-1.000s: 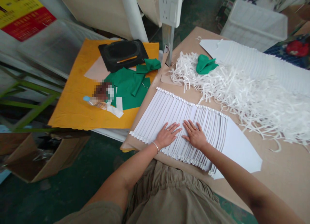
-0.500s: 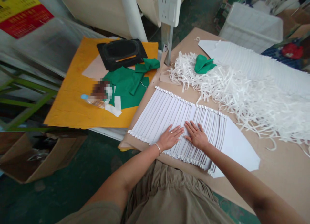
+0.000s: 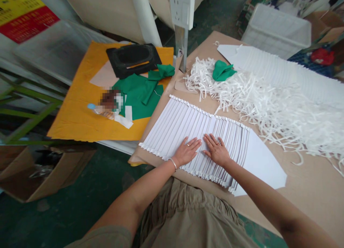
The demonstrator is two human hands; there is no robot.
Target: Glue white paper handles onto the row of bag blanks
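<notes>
Overlapping white sheets with folded edges (image 3: pixel 166 126) lie fanned in a row on the brown-covered table (image 3: pixel 309 190). My left hand (image 3: pixel 187 151) rests flat on the middle of them, fingers stretched toward the right, with a ring and a bracelet showing. Close beside it, my right hand (image 3: pixel 217 149) also lies flat on the sheets, its fingers spread. Neither hand grips anything. At the right end of the row, a larger plain stretch of white sheet (image 3: pixel 264 162) shows, tapering to an angled edge.
Behind the sheets is a heap of white strips (image 3: pixel 258 97) with a green cloth (image 3: pixel 223 71) on top. Another white row (image 3: pixel 274 62) lies beyond. A socket post (image 3: pixel 181 44) rises at the table's corner. Left, a yellow-covered surface (image 3: pixel 72 115) bears green fabric (image 3: pixel 142 94).
The whole view has shifted slightly, so the table and posts appear a little further left. Both hands stay flat in nearly the same place on the sheets.
</notes>
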